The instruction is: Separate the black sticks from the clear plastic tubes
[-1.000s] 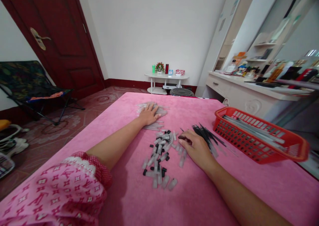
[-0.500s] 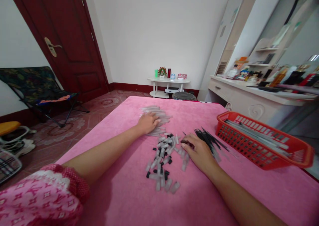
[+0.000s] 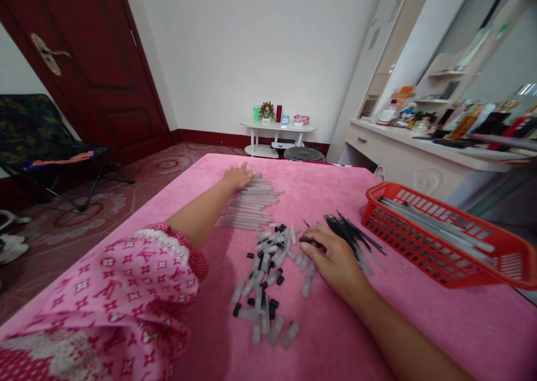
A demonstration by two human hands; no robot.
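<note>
Left hand [image 3: 237,178] shifted to far edge of pale tubes [image 3: 254,202], splayed, perhaps aligning them; right hand [image 3: 333,252] well apart, curled, grip unclear.

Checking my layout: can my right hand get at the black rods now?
Probably yes: the black rods lie beside the right hand, between it and the red basket, nothing seen atop them.

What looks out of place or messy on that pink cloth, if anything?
Mainly the small clear and black pieces, strewn at odd angles across the pink cloth, whereas the clear tubes by the left hand lie roughly side by side. The dark thin rods near the red basket also fan out unevenly. No damage is evident.
</note>
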